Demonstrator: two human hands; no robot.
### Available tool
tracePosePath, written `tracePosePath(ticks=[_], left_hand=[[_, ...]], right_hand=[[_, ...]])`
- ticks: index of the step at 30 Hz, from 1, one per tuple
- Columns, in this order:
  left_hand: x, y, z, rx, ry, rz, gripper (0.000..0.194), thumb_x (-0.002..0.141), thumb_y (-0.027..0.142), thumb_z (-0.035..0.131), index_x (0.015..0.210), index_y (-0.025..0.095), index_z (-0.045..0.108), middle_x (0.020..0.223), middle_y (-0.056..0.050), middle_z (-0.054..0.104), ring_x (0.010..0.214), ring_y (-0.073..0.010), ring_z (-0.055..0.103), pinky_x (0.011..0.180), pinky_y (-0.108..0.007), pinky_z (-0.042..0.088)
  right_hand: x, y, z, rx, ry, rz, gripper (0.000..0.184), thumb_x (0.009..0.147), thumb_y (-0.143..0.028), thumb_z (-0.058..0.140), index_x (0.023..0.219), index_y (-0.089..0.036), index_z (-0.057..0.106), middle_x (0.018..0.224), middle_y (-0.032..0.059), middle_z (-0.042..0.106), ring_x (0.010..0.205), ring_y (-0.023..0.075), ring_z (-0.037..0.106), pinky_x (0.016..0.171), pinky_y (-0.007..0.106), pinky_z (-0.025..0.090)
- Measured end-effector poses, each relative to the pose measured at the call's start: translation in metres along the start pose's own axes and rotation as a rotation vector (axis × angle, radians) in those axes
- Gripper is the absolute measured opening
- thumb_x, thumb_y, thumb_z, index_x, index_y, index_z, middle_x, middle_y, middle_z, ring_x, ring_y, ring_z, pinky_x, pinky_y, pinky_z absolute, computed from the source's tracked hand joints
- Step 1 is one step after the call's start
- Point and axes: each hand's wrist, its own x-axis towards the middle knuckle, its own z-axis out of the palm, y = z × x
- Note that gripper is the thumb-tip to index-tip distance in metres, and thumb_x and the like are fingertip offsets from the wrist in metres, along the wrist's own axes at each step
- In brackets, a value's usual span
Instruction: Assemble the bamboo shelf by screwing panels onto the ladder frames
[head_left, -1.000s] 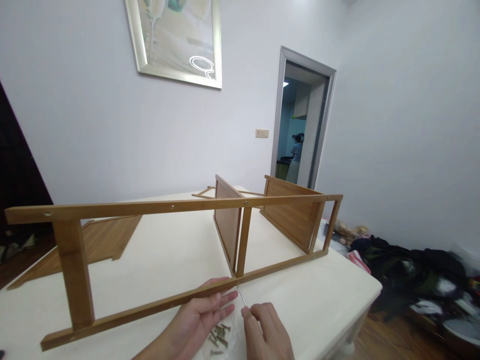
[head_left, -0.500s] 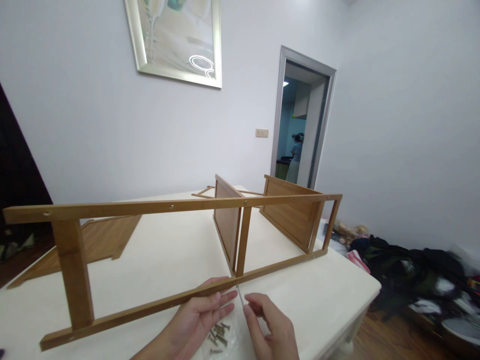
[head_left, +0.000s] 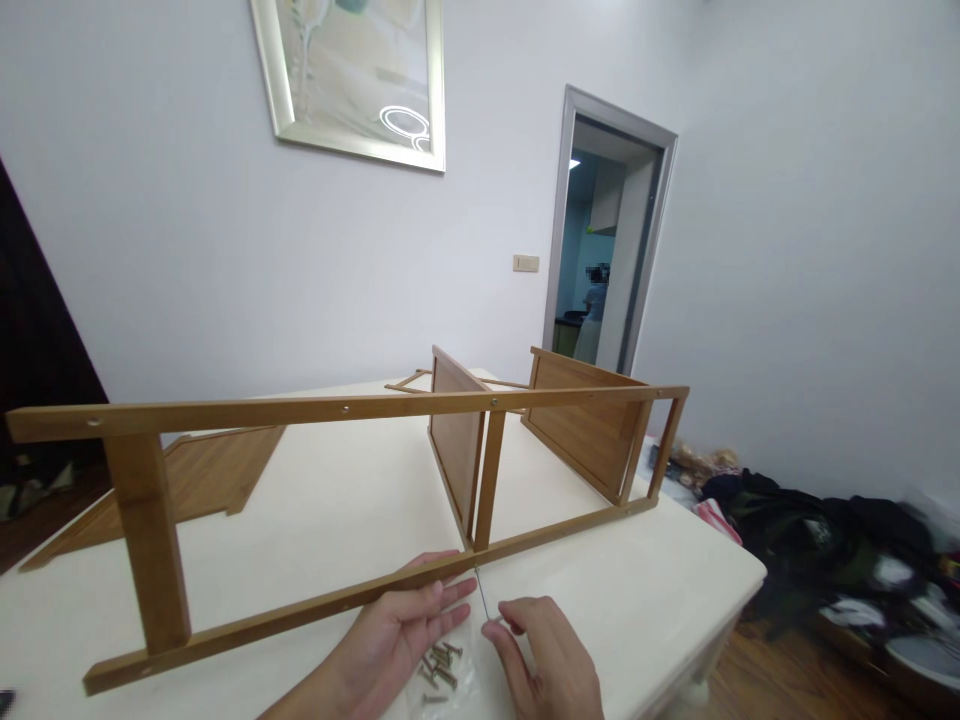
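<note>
A wooden shelf frame (head_left: 405, 404) lies on its side across a cream table, its side facing me. My left hand (head_left: 409, 625) grips the lower rail (head_left: 300, 612), with the thumb on the near side and some fingers behind. My right hand (head_left: 551, 655) pinches the bent end of a thin metal Allen key (head_left: 483, 597). The key's far tip meets the lower rail where the middle crosspiece joins it. Two shelf panels, the middle one (head_left: 456, 445) and the right one (head_left: 581, 430), stand on edge behind the frame. Just below my hands, several screws (head_left: 441, 668) lie on a clear plastic bag.
Another wooden panel (head_left: 217, 475) lies flat on the table (head_left: 337, 510) at the left. A slim wooden piece (head_left: 409, 380) rests at the back. Dark clothes and bags (head_left: 817, 545) are heaped at the right. A person (head_left: 595, 305) stands beyond the doorway.
My right hand has turned the Allen key slightly, so its bent end now shows between finger and thumb. My left hand keeps its hold on the rail.
</note>
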Motion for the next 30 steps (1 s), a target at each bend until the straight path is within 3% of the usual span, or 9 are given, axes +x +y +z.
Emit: tracePosePath(ticks=[3,12,17,21,25,26,30], left_hand=[[0.000,0.000,0.001,-0.002,-0.004,0.001,0.027,0.082,0.008,0.059,0.108,0.013,0.067,0.112,-0.011,0.068,0.122,-0.0269,0.054,0.109,-0.042,0.036],[-0.001,0.000,0.002,-0.004,-0.002,0.004,0.028,0.082,0.008,0.058,0.108,0.013,0.067,0.114,-0.011,0.068,0.123,-0.0278,0.053,0.109,-0.042,0.036],[0.000,0.000,0.002,0.004,-0.001,0.000,0.029,0.081,0.007,0.058,0.108,0.012,0.066,0.111,-0.012,0.069,0.122,-0.0280,0.054,0.108,-0.042,0.036],[0.001,-0.001,0.002,-0.005,-0.003,0.003,0.029,0.081,0.007,0.058,0.108,0.012,0.066,0.112,-0.012,0.068,0.121,-0.0279,0.054,0.109,-0.043,0.036],[0.001,-0.001,0.000,0.004,-0.013,0.005,0.029,0.080,0.008,0.059,0.109,0.012,0.066,0.113,-0.013,0.068,0.122,-0.0284,0.054,0.109,-0.043,0.035],[0.001,0.000,-0.001,0.009,-0.017,0.004,0.030,0.080,0.008,0.059,0.109,0.012,0.066,0.114,-0.013,0.068,0.122,-0.0284,0.054,0.109,-0.043,0.035],[0.001,0.000,-0.002,0.022,-0.031,0.007,0.031,0.080,0.008,0.058,0.110,0.013,0.065,0.117,-0.012,0.067,0.123,-0.0285,0.052,0.109,-0.044,0.034]], right_hand=[[0.001,-0.001,-0.001,-0.052,0.001,-0.066,0.014,0.085,-0.014,0.060,0.098,-0.020,0.058,0.080,0.0049,0.064,0.073,0.0173,0.063,0.067,0.028,0.054],[-0.001,-0.007,0.010,-0.092,0.102,-0.058,0.010,0.090,-0.017,0.052,0.096,-0.019,0.060,0.083,0.0072,0.058,0.074,0.0173,0.058,0.066,0.030,0.053],[-0.001,-0.003,0.011,-0.093,0.069,-0.075,0.015,0.092,-0.014,0.047,0.105,-0.017,0.055,0.073,0.0038,0.059,0.067,0.0154,0.057,0.061,0.027,0.051],[0.000,-0.003,0.007,-0.119,-0.010,-0.074,0.006,0.091,-0.015,0.052,0.090,-0.019,0.056,0.071,0.0027,0.057,0.066,0.0151,0.058,0.061,0.026,0.050],[0.002,-0.002,0.003,-0.035,-0.054,0.050,0.010,0.090,-0.017,0.051,0.082,-0.020,0.056,0.075,0.0033,0.058,0.068,0.0146,0.059,0.064,0.025,0.050],[0.003,-0.001,0.003,0.020,-0.074,0.094,0.007,0.090,-0.018,0.052,0.089,-0.020,0.058,0.075,0.0030,0.059,0.068,0.0141,0.059,0.063,0.024,0.051],[0.007,0.002,0.000,0.265,-0.175,0.318,0.025,0.089,-0.027,0.056,0.113,-0.020,0.057,0.072,0.0008,0.064,0.061,0.0123,0.061,0.057,0.019,0.050]])
